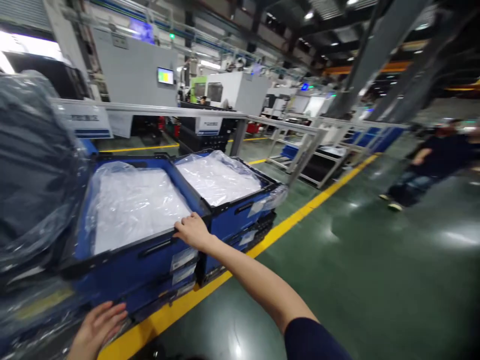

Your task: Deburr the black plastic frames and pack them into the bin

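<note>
The bin [116,272] stands beside the line [287,229]. The right hand [193,232] bends its fingers over the bin; whether clamped cannot be told. The left hand [98,325] hangs free, fingers apart. One-handed pulling could skew the bin.

A lit screen [165,76] glows on a grey machine [131,70] beyond a metal rail [157,109]

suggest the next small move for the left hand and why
Perhaps raise the left hand to the front rim of the left blue crate: the right hand is at that rim's right end, while the left hangs open lower down, holding nothing.
</note>
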`<action>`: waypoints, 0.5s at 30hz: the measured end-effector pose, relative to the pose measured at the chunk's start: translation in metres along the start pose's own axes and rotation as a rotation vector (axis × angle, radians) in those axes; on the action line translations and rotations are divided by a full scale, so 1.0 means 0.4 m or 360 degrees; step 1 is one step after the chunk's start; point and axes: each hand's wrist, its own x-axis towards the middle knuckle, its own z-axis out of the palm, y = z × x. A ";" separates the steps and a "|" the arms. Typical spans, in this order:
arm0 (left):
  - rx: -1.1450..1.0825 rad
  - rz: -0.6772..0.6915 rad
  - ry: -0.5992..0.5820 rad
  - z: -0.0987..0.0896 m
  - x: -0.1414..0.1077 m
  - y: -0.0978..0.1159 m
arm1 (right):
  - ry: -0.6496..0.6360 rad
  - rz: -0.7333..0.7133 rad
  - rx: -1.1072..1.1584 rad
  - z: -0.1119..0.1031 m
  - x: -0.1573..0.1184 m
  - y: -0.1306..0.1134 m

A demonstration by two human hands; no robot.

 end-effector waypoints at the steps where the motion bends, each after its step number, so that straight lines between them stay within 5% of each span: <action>1: -0.0131 -0.0110 0.0051 0.008 0.011 -0.052 | -0.0038 -0.0020 -0.0066 0.003 0.007 0.001; 4: -0.0379 -0.0353 0.0148 0.041 0.079 -0.087 | -0.0112 -0.0099 -0.0231 -0.004 0.013 -0.004; 8: -0.0549 -0.0387 0.0257 0.052 0.137 0.007 | -0.0075 -0.0218 -0.0408 -0.035 0.004 -0.027; 11: -0.0662 -0.0351 0.0291 0.041 0.123 0.036 | 0.0061 -0.0261 -0.0463 -0.061 0.009 -0.042; 15: -0.0835 -0.0337 0.0354 -0.004 0.073 -0.014 | 0.0306 -0.0477 -0.0358 -0.156 0.066 -0.149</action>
